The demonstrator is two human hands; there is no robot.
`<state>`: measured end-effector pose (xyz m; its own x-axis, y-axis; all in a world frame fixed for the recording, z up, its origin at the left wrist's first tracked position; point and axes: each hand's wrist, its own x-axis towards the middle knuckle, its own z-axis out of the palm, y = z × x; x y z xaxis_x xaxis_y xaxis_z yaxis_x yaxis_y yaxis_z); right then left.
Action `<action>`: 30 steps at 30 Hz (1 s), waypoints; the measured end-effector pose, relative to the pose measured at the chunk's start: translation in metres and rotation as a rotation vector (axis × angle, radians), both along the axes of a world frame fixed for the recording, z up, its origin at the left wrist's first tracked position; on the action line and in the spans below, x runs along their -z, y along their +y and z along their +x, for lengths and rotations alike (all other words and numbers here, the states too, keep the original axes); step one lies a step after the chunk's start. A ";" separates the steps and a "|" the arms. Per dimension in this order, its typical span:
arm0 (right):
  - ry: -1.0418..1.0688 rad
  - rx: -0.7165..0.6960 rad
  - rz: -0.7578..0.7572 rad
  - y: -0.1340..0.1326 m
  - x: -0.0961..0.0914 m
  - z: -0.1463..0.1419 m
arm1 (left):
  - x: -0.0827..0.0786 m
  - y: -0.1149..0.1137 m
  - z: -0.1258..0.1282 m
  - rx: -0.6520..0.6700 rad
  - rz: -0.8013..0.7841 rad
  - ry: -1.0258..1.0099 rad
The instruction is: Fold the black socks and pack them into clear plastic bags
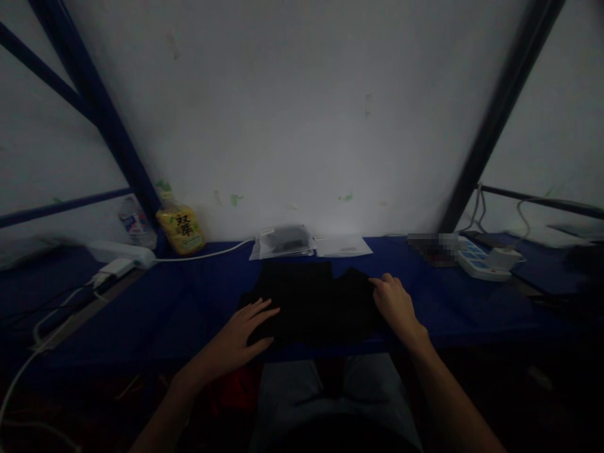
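Head view: a black cloth (311, 308) is laid on the blue table (198, 289); it seems spread out but not squared, its outline being uneven, and what is left cannot be told. Its left edge is covered by the left hand (250, 327), fingers spread, nothing gripped. At its right edge the right hand (394, 305) is curled; whether fabric is pinched cannot be told. Packets (287, 241) are placed behind.

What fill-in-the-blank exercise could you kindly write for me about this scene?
The left hand rests, fingers spread, on cloth coloured ____.
The right hand touches the cloth near its ____ edge, as pictured.
The yellow pack stands toward the picture's ____ side.
The table is coloured ____.

Missing words: black; right; left; blue.
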<state>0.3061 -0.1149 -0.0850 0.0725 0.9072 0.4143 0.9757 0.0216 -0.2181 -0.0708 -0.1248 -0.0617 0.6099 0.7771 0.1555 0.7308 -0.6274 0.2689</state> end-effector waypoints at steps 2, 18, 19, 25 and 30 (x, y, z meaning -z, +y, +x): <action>0.034 -0.123 0.118 -0.003 -0.006 -0.008 | -0.003 -0.002 -0.002 0.008 -0.018 -0.047; 0.078 -0.875 -0.090 -0.032 -0.032 -0.036 | -0.001 -0.007 -0.016 -0.080 -0.055 -0.229; 0.044 -0.913 -0.091 -0.033 -0.036 -0.042 | -0.002 -0.006 -0.014 -0.105 -0.049 -0.223; -0.043 -0.877 -0.078 -0.012 -0.048 -0.062 | -0.034 0.015 -0.005 -0.190 0.042 -0.096; 0.044 -0.642 -0.010 0.043 -0.078 -0.053 | -0.083 0.074 0.012 -0.241 0.216 -0.061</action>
